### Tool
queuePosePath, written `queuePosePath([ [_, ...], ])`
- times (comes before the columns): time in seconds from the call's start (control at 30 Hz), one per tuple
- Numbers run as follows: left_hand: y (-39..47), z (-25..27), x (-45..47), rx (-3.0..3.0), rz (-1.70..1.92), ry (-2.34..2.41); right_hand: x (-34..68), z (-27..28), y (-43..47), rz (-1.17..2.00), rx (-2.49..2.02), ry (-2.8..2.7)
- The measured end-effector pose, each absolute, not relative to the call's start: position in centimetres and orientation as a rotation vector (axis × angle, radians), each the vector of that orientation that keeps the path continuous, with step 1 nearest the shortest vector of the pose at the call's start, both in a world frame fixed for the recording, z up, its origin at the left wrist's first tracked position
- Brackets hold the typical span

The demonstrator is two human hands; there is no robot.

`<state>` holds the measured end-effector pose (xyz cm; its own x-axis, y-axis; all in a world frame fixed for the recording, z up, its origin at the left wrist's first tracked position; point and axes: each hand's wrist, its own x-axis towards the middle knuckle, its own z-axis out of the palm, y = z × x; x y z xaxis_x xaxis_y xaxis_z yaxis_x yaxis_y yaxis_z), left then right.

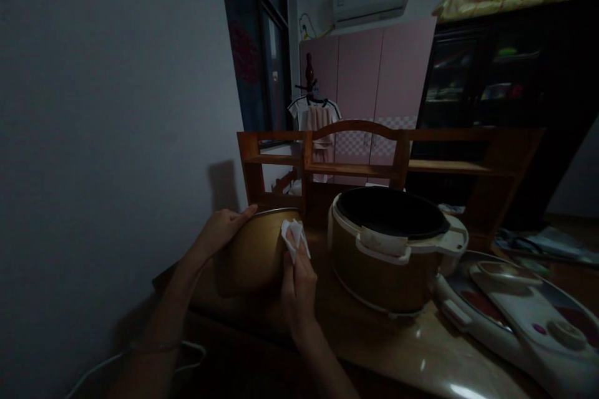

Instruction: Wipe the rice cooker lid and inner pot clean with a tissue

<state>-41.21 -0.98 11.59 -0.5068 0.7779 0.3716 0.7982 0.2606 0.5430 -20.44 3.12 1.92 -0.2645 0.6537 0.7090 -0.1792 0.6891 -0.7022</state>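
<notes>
Gold-coloured rounded metal pot [255, 259], in the head view, tilts over the glossy brown table [360, 340], left of one gold-and-white cooker body [381, 277] and one white lid [517, 308]. One left hand [222, 234] grips its rim; one right hand [299, 287] pinches one crumpled white tissue [294, 238] against it. Pressing hard could twist the single pot loose (smooth metal, one-sided hold).
</notes>
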Motion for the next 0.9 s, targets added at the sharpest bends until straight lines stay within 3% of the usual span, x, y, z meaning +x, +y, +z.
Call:
queuePosePath([
  [0.33, -4.4, 11.3, -39.9, -1.623, -0.839, -2.464, -18.7, -0.7, 2.3, 0.754, -0.401, -1.81],
  [0.63, -3.5, 12.1, -33.8, -1.475, -0.178, -2.187, -18.8, -0.8, 1.3, 0.741, -0.364, -1.869],
  [0.77, -2.4, 12.1, -33.3, -1.491, -0.016, -2.028, -18.5, -0.1, 1.3, 0.911, -0.381, -1.754],
  [0.9, -1.5, 11.9, -34.8, -1.41, -0.208, -2.002, -17.5, 0.7, 1.8, 1.211, -0.409, -1.546],
])
